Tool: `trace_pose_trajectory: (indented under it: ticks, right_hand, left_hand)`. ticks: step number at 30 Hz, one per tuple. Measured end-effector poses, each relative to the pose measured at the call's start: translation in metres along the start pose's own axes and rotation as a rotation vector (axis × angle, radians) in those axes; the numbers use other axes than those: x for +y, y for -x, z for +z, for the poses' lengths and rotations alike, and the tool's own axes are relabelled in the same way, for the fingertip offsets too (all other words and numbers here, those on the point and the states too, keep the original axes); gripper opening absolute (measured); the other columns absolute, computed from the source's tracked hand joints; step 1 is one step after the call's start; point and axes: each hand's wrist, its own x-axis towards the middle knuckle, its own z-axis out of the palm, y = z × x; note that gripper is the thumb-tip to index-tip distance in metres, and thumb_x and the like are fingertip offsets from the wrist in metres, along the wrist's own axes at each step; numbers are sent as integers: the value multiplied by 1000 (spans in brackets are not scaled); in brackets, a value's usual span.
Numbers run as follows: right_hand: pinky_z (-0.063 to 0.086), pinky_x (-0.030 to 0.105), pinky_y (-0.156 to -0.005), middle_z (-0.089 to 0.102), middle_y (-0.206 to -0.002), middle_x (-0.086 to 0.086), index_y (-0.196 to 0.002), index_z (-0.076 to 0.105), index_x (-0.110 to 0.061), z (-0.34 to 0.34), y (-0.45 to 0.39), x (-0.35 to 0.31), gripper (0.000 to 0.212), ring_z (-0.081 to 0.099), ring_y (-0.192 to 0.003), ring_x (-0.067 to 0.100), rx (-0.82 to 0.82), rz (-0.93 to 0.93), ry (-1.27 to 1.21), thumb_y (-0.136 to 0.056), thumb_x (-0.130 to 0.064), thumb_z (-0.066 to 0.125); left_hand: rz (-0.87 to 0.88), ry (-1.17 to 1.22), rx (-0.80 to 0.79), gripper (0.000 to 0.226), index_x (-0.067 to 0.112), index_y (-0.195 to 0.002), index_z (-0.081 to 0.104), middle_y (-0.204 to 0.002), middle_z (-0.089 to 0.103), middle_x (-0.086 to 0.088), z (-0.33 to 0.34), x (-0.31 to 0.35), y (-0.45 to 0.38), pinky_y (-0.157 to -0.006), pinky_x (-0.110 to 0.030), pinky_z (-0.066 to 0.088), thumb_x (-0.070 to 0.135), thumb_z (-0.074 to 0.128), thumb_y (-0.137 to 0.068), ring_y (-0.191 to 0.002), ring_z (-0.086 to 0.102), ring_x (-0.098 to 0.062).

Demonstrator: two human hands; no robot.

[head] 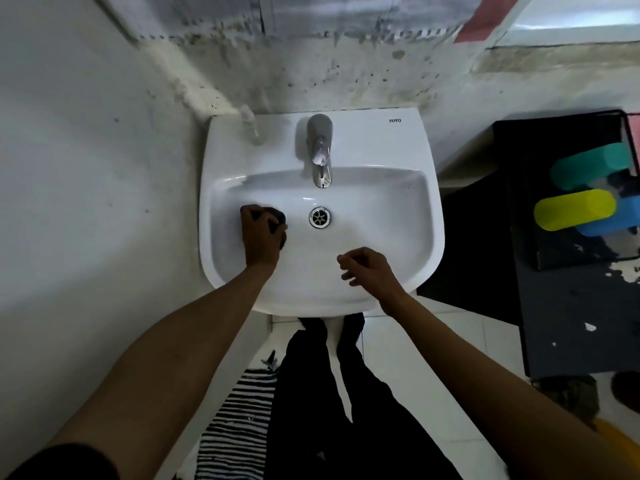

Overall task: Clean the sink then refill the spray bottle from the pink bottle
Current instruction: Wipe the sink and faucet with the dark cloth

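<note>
A white wall-hung sink (381, 209) fills the middle of the head view, with a chrome tap (319, 150) at its back and a metal drain (320, 217) in the bowl. My left hand (261, 237) is inside the bowl left of the drain, its fingers curled round a dark scrubbing pad (277, 216) pressed on the porcelain. My right hand (367, 268) hovers over the bowl's front right with loosely curled fingers and holds nothing. A clear spray bottle (251, 128) stands on the sink's back left corner. No pink bottle shows.
A dark cabinet top (571, 306) stands right of the sink, holding a black box with teal (588, 168), yellow (575, 209) and blue rolled items. A stained wall rises behind the sink. A striped mat (235, 427) lies on the tiled floor by my legs.
</note>
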Motion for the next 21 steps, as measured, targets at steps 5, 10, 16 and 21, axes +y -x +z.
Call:
trace_pose_trajectory:
  ticks: [5,10,16,21]
  right_hand:
    - [54,28,-65,72,-91,8,-110,66,3,2,-35,-15,33,69,-77,20,-9,9,29,-93,-25,71]
    - [54,33,-70,71,-90,8,-108,65,5,3,-47,-22,31,68,-75,20,11,9,44,-94,-22,69]
    - [56,30,-69,74,-94,11,-105,68,-3,-8,-34,-10,22,72,-77,18,43,-3,54,-94,-23,69]
    - [57,24,-66,75,-94,9,-102,68,-8,-25,-17,-3,17,73,-75,13,107,-3,26,-94,-22,68]
  left_hand:
    - [220,-512,-132,24,12,-93,68,-122,50,-14,9,-6,-8,-104,-44,38,33,71,-84,-117,47,-37]
    - [256,-671,-247,45,23,-127,61,-128,42,-16,-3,-28,-2,-90,-50,48,34,68,-84,-119,42,-39]
    - [-57,-296,-44,41,12,-127,63,-127,57,-17,48,5,-39,-97,-40,44,19,68,-87,-116,55,-35]
    - [-300,-20,179,28,7,-114,65,-115,68,-14,101,49,-41,-88,-37,49,16,66,-87,-109,64,-32]
